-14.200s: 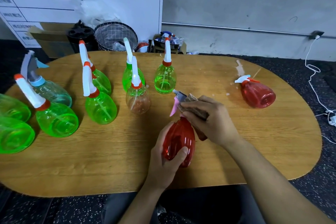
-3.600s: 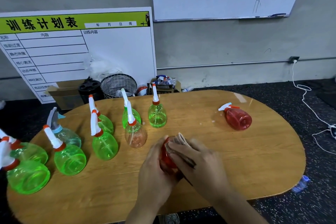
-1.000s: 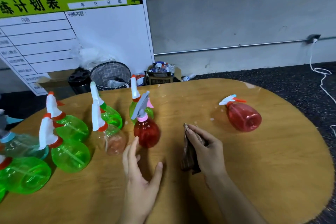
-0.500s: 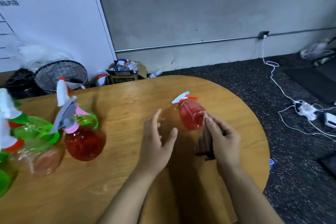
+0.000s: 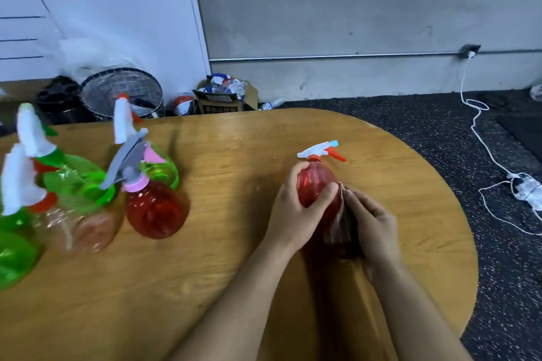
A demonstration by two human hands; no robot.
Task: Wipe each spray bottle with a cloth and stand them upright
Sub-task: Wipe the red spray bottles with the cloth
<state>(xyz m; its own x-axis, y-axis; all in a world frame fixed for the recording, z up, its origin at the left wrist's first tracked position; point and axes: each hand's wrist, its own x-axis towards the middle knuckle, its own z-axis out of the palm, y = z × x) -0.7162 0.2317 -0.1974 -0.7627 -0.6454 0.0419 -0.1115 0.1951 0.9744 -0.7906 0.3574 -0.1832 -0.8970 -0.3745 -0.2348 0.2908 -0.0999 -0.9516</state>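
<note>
Left hand (image 5: pixel 296 214) gripped red bottle (image 5: pixel 315 182) round body, thumb and fingers curled on it. Bottle lay tilted near right end of table (image 5: pixel 234 287), nozzle (image 5: pixel 321 151) pointing away. Right hand (image 5: pixel 372 226) held dark cloth (image 5: pixel 341 226), fingers curled round it, cloth pressed against bottle's side. Wiping apparently just starting. Wiped bottles (image 5: pixel 152 199) stood upright at left, well apart.

Risks: smooth rounded plastic could slip from one-handed grip under cloth pressure; bottle near table edge, might roll off; trigger might snag cloth.

Oval wooden table (image 5: pixel 234 287) — spray bottles (image 5: pixel 154 208) standing at its left.
</note>
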